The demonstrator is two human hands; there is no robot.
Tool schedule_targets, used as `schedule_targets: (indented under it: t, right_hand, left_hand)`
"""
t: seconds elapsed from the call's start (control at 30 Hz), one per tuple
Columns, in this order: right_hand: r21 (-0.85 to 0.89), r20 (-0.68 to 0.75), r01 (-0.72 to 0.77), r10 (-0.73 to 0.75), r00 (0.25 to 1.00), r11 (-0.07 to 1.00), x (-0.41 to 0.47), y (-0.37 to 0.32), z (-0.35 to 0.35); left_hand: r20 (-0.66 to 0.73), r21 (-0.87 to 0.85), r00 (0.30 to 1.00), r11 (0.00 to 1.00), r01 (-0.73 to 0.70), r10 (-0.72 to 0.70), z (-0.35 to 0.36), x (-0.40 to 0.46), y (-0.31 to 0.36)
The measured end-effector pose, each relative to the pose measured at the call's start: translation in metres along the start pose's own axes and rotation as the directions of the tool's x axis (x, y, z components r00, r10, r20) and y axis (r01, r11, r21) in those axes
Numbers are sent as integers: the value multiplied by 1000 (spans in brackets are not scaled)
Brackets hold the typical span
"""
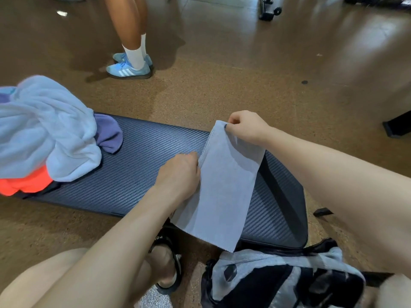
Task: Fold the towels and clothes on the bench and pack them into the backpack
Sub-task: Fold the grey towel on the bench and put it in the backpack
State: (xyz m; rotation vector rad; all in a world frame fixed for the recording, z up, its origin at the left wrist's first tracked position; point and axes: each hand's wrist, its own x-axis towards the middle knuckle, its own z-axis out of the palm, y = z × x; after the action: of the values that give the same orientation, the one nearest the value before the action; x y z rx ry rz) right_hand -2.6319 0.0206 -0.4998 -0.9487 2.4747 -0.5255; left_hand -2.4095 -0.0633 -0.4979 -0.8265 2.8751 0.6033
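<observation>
Grey towel [224, 187] over bench [133, 174]: right hand [246, 127] pinches top corner, left hand [180, 174] grips left edge

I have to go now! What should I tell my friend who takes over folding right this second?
Left hand grips the left edge of the small grey towel; right hand pinches its far corner.
The towel lies across the bench, near end hanging over toward the backpack, which sits on the floor.
Still unfolded in a pile at the bench's left end: light blue towel, purple cloth, orange garment.
Whether anything is packed yet cannot be told.
</observation>
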Motion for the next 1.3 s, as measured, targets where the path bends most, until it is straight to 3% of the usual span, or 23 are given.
schedule_targets:
  t: [0.37, 0.6, 0.77, 0.87, 1.03, 1.13, 1.23, 1.3]
  right_hand:
    - [-294, -57, 33, -52, 997, 955, 7, -6, 12]
    - [-431, -63, 112, -154, 986, 895, 7, 1, 30]
    - [-444, -86, 128, -184, 979, 887, 7, 2, 32]
    - [-449, -99, 136, -200, 975, 883, 6, 2, 32]
    - [-425, -181, 59, -149, 972, 903, -5, 16, 29]
    - [-394, -263, -21, -90, 961, 919, -15, 37, 21]
    - [-383, -219, 24, -116, 969, 923, -22, 49, 11]
    - [-455, -185, 31, -129, 974, 890, -27, 52, 6]
  left_hand:
    - [-36, -10, 999, 1000, -25, 24, 6, -6, -4]
    - [10, 114, 1000, 993, -14, 13, 9, -17, 1]
    - [195, -139, 979, 986, 92, -64, -1, -17, 0]
    - [262, -155, 963, 983, 97, -54, -2, -21, -2]
    - [106, 102, 994, 995, -20, 9, 13, -30, -9]
    - [-6, 331, 997, 941, -73, 79, 18, -38, -9]
    - [-50, 472, 987, 874, -113, 154, 21, -46, -8]
    - [-109, 477, 983, 875, -80, 149, 23, -46, -9]
